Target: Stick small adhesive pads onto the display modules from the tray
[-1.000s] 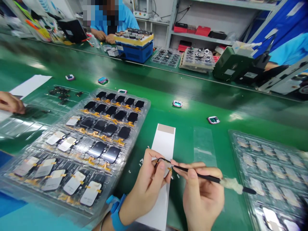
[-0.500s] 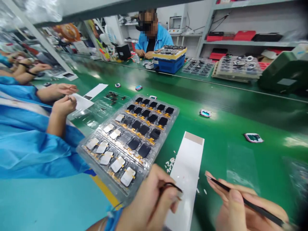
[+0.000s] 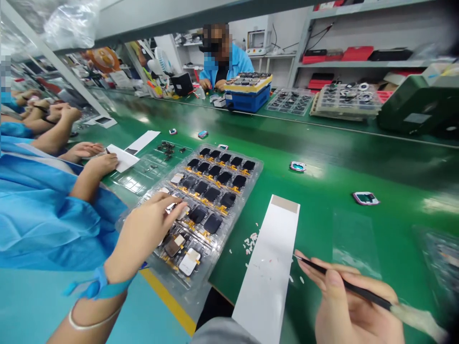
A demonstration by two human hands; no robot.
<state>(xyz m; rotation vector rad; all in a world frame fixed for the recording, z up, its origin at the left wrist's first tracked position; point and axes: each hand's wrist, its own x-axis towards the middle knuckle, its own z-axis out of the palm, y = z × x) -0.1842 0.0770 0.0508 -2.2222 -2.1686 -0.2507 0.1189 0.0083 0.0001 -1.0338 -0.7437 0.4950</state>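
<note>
My left hand (image 3: 152, 220), with a blue band at its wrist, reaches over the clear plastic tray (image 3: 234, 217). Its thumb and fingers close on a small screen module (image 3: 182, 212) with a pale back, partly hidden by the fingers. Black-faced modules (image 3: 213, 223) fill the far rows. Nearer the hand, one module has a white back (image 3: 190, 262), and beside it another shows a brown and white back (image 3: 174, 243). To the right, my right hand (image 3: 353, 298) grips black tweezers (image 3: 349, 285), tips pointing left beside the long white strip (image 3: 274, 248).
Small white scraps (image 3: 250, 243) lie left of the strip. Pink-rimmed watch cases (image 3: 366, 198) stand along the green bench (image 3: 322, 186), near a clear plastic sheet (image 3: 353, 243). A co-worker's blue sleeve (image 3: 53, 205) is close on the left. A blue bin (image 3: 247, 98) stands across the bench.
My left hand has moved left from the strip to the tray. A front-row module that showed a white back is now brown and white. My right hand still holds the tweezers.
</note>
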